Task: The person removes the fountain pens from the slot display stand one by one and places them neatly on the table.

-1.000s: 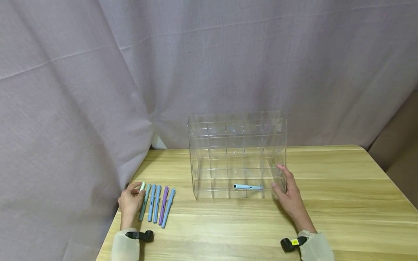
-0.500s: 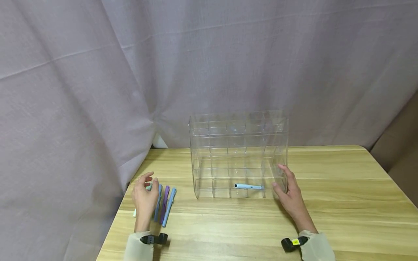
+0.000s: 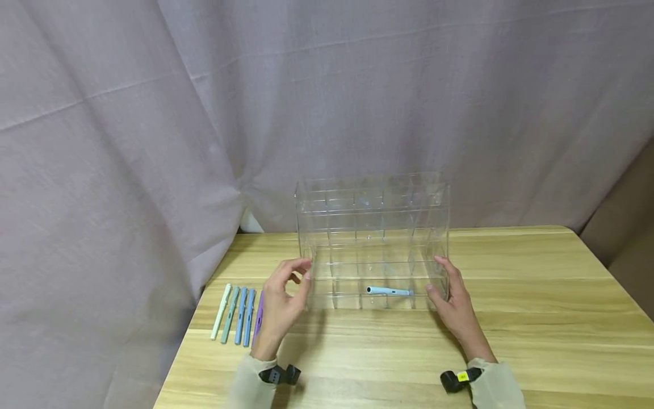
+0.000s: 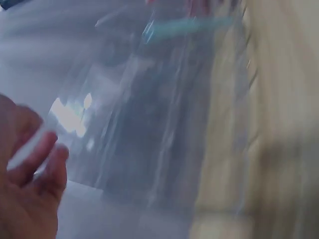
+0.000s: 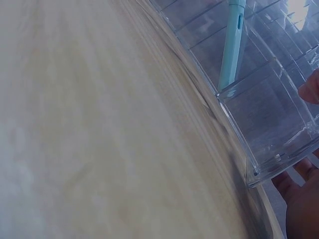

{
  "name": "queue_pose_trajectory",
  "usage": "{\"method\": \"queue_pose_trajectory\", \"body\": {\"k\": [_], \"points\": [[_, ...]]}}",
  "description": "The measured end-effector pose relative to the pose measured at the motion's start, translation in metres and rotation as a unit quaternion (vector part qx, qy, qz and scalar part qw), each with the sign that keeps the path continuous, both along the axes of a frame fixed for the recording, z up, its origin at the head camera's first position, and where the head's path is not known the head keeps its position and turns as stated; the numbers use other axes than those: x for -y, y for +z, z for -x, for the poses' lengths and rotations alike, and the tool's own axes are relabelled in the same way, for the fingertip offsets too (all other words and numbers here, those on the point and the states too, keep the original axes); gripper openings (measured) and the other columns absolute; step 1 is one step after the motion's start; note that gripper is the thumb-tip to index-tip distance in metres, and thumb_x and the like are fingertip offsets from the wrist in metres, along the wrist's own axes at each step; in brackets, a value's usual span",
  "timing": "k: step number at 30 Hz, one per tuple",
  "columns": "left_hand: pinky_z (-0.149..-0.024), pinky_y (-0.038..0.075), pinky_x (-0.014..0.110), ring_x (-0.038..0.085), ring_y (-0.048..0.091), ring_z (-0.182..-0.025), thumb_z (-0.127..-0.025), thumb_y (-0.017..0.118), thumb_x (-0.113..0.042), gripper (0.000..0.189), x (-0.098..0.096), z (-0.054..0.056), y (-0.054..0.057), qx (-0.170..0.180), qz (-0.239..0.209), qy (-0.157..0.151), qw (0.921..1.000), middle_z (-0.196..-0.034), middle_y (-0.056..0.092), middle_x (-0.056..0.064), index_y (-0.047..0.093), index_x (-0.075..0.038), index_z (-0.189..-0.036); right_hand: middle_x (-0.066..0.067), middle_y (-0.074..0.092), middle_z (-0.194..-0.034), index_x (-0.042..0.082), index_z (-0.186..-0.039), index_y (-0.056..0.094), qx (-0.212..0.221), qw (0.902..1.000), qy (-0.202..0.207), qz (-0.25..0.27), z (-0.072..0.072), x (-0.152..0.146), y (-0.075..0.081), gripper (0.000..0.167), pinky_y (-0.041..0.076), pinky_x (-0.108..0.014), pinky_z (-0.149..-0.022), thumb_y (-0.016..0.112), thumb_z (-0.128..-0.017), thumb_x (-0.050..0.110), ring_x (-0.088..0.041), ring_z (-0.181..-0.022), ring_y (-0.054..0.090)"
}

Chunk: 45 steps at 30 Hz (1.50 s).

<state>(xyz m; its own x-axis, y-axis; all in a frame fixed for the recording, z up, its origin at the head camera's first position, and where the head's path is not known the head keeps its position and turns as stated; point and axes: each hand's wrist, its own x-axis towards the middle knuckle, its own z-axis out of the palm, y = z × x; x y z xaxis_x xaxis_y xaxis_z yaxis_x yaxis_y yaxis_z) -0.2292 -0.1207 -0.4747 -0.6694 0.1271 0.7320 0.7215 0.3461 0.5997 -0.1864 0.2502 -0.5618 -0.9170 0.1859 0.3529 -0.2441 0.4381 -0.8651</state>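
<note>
A clear acrylic organizer [image 3: 370, 271] with several compartments stands upright on the table. A light blue pen [image 3: 389, 291] lies crosswise in its lowest front part, also visible in the right wrist view as a pale turquoise pen [image 5: 232, 47]. My right hand [image 3: 454, 307] grips the organizer's right side, the fingers outside the side wall in the right wrist view. My left hand [image 3: 283, 301] is by the organizer's lower left corner, fingers loosely bent and holding nothing. Whether its fingertips touch the wall I cannot tell; the left wrist view is blurred.
Left of my left hand several pens lie side by side: a pale green pen [image 3: 221, 312], a grey-green pen [image 3: 230, 315], blue pens [image 3: 240, 316] and a purple pen [image 3: 258, 319] partly hidden by the hand. A grey curtain [image 3: 357, 113] hangs behind the wooden table [image 3: 388, 358].
My left hand has let go of the pale green pen at the row's left end and moved right to the organizer's left side. My right hand stays on the organizer.
</note>
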Motion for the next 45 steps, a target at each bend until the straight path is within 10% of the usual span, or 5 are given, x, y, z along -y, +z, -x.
{"method": "queue_pose_trajectory", "body": {"k": [5,10,17,40,45], "points": [[-0.089,0.064,0.029,0.02,0.073,-0.114,-0.102,0.066,0.002,0.029,-0.044,-0.005,-0.016,0.091,-0.029,-0.189,0.9773,-0.125,0.074,0.024,0.07,-0.003,-0.131,-0.024,0.036,-0.168,0.022,-0.166,0.036,-0.006,1.0,0.002,-0.002,0.0,-0.001,0.0,0.073,0.031,-0.081,-0.116,0.065,-0.102,0.001,-0.044,-0.149,0.037],[-0.099,0.063,0.033,0.034,0.066,-0.131,-0.097,0.066,0.01,0.05,-0.069,-0.009,-0.027,0.166,-0.014,-0.256,0.9523,-0.142,0.068,0.018,0.063,-0.009,-0.142,-0.023,0.038,-0.166,0.021,-0.166,0.036,-0.012,0.9999,0.006,-0.002,0.001,0.0,-0.001,0.073,0.031,-0.079,-0.117,0.065,-0.102,0.001,-0.033,-0.153,0.037],[-0.103,0.062,0.034,0.033,0.07,-0.127,-0.098,0.062,0.013,0.055,-0.083,-0.004,-0.029,0.2,0.048,-0.263,0.9426,-0.134,0.075,0.016,0.06,-0.014,-0.146,-0.022,0.039,-0.166,0.019,-0.164,0.039,-0.031,0.9995,0.009,0.002,0.003,-0.001,-0.003,0.071,0.024,-0.081,-0.121,0.066,-0.101,0.0,0.01,-0.149,0.027],[-0.091,0.064,0.029,0.01,0.077,-0.1,-0.091,0.082,-0.004,0.045,-0.085,-0.012,-0.021,0.191,-0.077,-0.22,0.9535,-0.114,0.08,0.018,0.069,-0.009,-0.134,-0.022,0.038,-0.167,0.019,-0.164,0.038,-0.018,0.9998,0.008,0.002,0.003,0.003,-0.003,0.072,0.025,-0.083,-0.12,0.066,-0.101,0.0,-0.024,-0.158,0.031],[-0.089,0.064,0.025,0.006,0.078,-0.102,-0.094,0.08,-0.003,0.051,-0.073,-0.015,-0.001,0.202,-0.208,-0.276,0.9165,-0.112,0.076,0.001,0.061,-0.006,-0.141,-0.022,0.038,-0.167,0.022,-0.165,0.038,-0.018,0.9998,0.004,-0.001,0.002,0.0,-0.001,0.074,0.027,-0.083,-0.119,0.066,-0.101,-0.001,-0.036,-0.155,0.033]]}}
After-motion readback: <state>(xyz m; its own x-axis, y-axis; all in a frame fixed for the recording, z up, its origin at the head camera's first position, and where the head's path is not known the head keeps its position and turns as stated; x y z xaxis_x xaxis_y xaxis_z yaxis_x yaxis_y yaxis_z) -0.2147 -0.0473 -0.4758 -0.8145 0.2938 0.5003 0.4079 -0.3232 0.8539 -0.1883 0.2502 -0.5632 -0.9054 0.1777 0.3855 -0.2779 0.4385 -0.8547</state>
